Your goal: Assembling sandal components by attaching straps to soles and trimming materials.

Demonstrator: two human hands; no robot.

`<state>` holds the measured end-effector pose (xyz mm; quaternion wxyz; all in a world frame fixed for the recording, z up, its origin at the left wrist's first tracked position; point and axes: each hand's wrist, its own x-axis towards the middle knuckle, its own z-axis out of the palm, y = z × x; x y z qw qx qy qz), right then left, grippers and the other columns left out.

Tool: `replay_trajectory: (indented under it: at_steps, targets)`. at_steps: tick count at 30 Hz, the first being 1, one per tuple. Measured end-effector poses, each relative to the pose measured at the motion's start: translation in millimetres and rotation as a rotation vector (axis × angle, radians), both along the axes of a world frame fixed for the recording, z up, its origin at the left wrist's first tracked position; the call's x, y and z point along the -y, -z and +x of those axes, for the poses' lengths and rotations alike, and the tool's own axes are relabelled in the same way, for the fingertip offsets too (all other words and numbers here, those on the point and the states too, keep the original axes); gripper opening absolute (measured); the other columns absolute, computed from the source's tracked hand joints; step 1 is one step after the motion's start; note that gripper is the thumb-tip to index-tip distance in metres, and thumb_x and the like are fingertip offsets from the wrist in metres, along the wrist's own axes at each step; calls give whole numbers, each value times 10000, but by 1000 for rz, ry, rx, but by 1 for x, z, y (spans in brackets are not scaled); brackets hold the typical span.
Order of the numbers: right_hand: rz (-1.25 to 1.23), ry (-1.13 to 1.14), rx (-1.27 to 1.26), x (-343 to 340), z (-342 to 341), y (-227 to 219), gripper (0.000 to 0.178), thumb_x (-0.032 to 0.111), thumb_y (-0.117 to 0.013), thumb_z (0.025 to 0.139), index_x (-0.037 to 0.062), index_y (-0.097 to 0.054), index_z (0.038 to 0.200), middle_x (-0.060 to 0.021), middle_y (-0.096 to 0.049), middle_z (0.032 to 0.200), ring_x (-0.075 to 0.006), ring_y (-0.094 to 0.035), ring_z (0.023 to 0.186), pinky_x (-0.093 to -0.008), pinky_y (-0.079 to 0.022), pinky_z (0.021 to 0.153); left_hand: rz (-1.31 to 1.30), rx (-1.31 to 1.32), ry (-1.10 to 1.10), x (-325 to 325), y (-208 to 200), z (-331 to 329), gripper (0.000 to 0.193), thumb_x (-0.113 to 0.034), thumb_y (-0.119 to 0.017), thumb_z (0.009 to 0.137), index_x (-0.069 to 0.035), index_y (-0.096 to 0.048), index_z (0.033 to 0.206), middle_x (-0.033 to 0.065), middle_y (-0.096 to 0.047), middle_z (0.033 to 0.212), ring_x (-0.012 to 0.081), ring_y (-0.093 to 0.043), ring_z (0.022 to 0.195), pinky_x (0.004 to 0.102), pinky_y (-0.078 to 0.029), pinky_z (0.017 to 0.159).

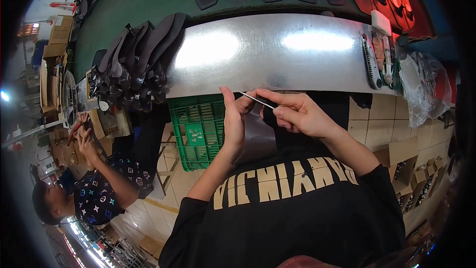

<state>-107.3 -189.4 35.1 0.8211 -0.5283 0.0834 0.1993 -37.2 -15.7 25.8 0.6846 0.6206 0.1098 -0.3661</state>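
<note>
A dark flat sole piece point(258, 136) is held upright in front of the chest, just below the near edge of the steel worktop point(267, 54). The left hand point(233, 121) is wrapped around its left edge, fingers closed on it. A thin metal rod point(257, 100), like a needle or awl, is pinched in the right hand point(297, 114) between thumb and fingertips; its free end points left, toward the left thumb.

The sole piece is judged light, bendy and rubbery, not fragile; an edge hold looks adequate. The rod is judged stiff, slim and slippery, so a pinch near its rear end is suited, away from the free end, which may be sharp.

Most of the sole piece is hidden behind the left palm and merges with the black shirt; its outline is hard to trace. Whether the rod's end touches the piece cannot be told.

A stack of dark sandals point(139, 64) lies at the worktop's left end, a green crate point(198, 129) below it, and a utility knife point(369, 59) at the right end. Another person's hands point(84, 134) work at far left.
</note>
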Motion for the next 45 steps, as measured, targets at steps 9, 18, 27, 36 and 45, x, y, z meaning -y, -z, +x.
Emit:
replay_trajectory:
  at_steps: [9,18,27,36,45]
  targets:
    - [102,-60,-131,17,3,7,446,80,-465,978,172,-470,1414,43,-506,704,-17,-386,542,-151,-338,475,0,-56,36,-1,20,3,939,-701,-106,944,44,-646,1133,67,-660,1008,163,-557,988,285,-355,967]
    - [52,223,-64,28,24,-3,495,149,-490,980,135,-384,1463,42,-448,637,-34,-374,507,-164,-314,445,-290,217,274,-41,-42,49,440,-114,-610,884,11,-553,1302,88,-678,980,124,-601,898,256,-462,849]
    - [-648,720,233,116,7,28,347,101,-517,972,57,-572,1313,60,-453,743,-10,-377,599,-167,-302,525,250,1534,-748,-185,-180,199,372,63,-704,802,32,-645,1168,86,-696,972,108,-648,864,224,-512,810]
    - [-1682,651,400,143,5,42,288,22,-558,874,38,-654,1145,-141,-556,806,-310,-558,718,-383,-452,674,1044,1439,-832,-290,-89,266,566,-212,-759,796,22,-571,1276,181,-692,1078,201,-669,956,314,-482,878]
    - [-1694,602,243,142,-4,47,468,44,-633,807,100,-591,1269,-156,-533,1037,-337,-521,976,-431,-425,867,507,1336,-82,16,-19,284,615,-351,-710,821,-1,-549,1300,242,-581,1267,317,-563,1198,356,-450,969]
